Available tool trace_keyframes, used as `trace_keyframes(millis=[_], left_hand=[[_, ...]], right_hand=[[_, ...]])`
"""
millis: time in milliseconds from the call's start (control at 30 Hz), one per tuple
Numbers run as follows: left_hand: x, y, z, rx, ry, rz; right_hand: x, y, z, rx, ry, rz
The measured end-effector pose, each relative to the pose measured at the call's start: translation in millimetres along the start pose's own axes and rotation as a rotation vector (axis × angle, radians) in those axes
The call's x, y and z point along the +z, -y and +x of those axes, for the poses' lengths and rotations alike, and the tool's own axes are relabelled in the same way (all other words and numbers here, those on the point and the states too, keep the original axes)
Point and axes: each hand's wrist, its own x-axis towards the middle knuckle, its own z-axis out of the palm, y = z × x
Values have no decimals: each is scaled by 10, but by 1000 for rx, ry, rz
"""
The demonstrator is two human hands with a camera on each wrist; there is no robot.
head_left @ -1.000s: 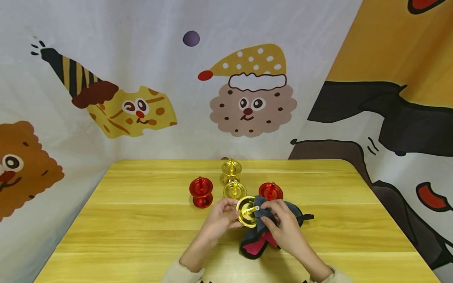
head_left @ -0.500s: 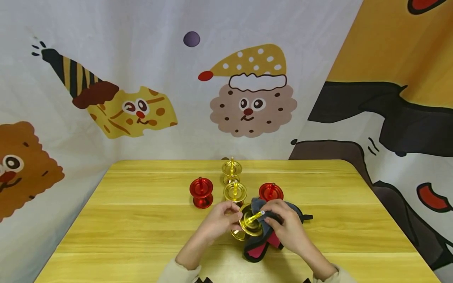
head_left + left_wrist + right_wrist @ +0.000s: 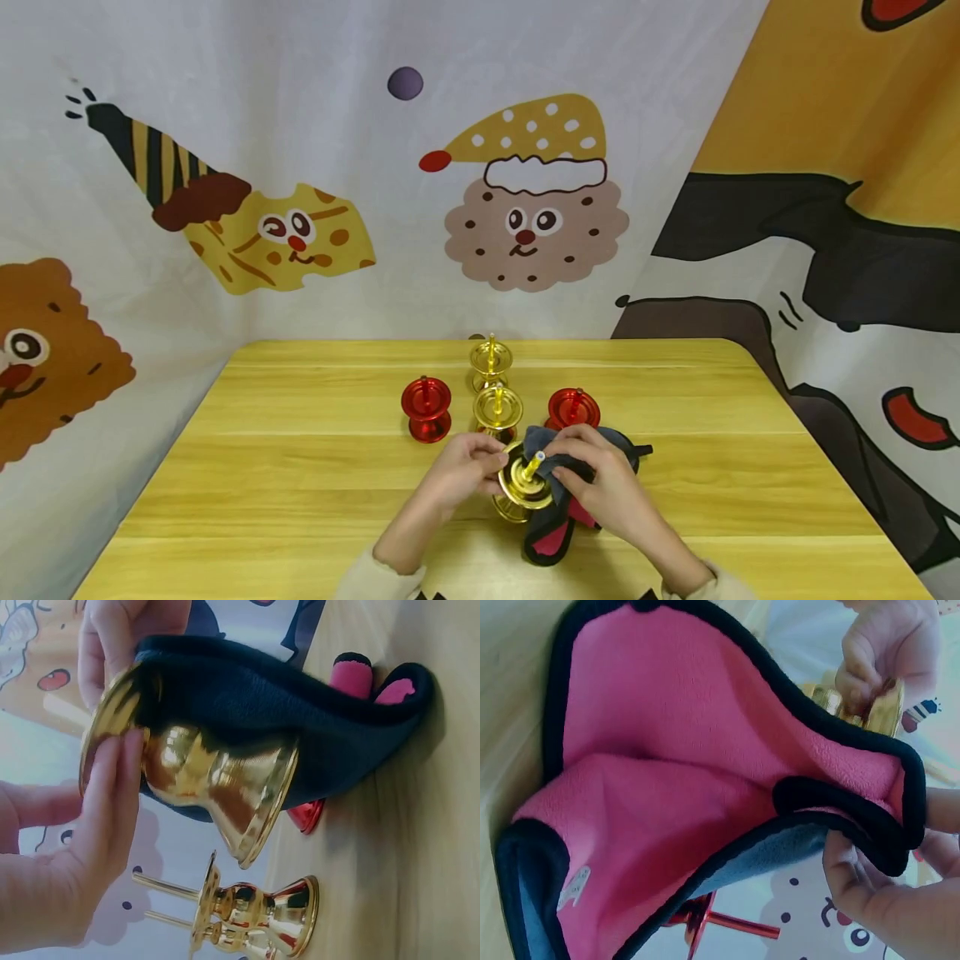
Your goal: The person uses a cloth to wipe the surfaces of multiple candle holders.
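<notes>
My left hand (image 3: 461, 471) pinches the dish rim of a gold candle holder (image 3: 525, 482), which tilts above the table with its spike pointing up and toward the right. In the left wrist view the stem and flared foot of this candle holder (image 3: 232, 787) show in full. My right hand (image 3: 600, 471) pinches a cloth (image 3: 551, 542), blue-grey on one face and pink on the other with black edging. The cloth's gathered end touches the dish near the spike. Its rest hangs down in folds, as the pink face of the cloth (image 3: 667, 690) shows in the right wrist view.
Two more gold candle holders, a rear one (image 3: 491, 358) and a nearer one (image 3: 498, 408), stand behind my hands. A red candle holder (image 3: 427, 408) stands to their left, another red candle holder (image 3: 574, 407) to their right, partly behind the cloth. All are on the wooden table (image 3: 300, 500).
The held candle holder has shifted slightly down and its dish has turned, so the spike's lean has changed. The cloth has moved with it, its lower fold hanging a little lower.
</notes>
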Motion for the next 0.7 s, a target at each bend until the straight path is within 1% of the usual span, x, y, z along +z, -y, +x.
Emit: trace_keyframes(millis=[167, 267, 367, 467, 567, 633, 700], left_hand=[[20, 23, -21, 10, -82, -51], [26, 23, -25, 26, -103, -59], [25, 15, -23, 46, -78, -22], [26, 7, -25, 59, -22, 50], [33, 9, -30, 61, 31, 115], [38, 15, -36, 55, 46, 119], [42, 21, -40, 44, 50, 82]], right_hand=[[63, 69, -68, 44, -45, 20], [95, 100, -104, 53, -60, 21], [104, 112, -112, 39, -80, 0], [94, 104, -100, 7, -99, -20], [71, 86, -84, -24, -87, -37], [55, 70, -75, -23, -72, -35], [37, 56, -69, 3, -60, -25]])
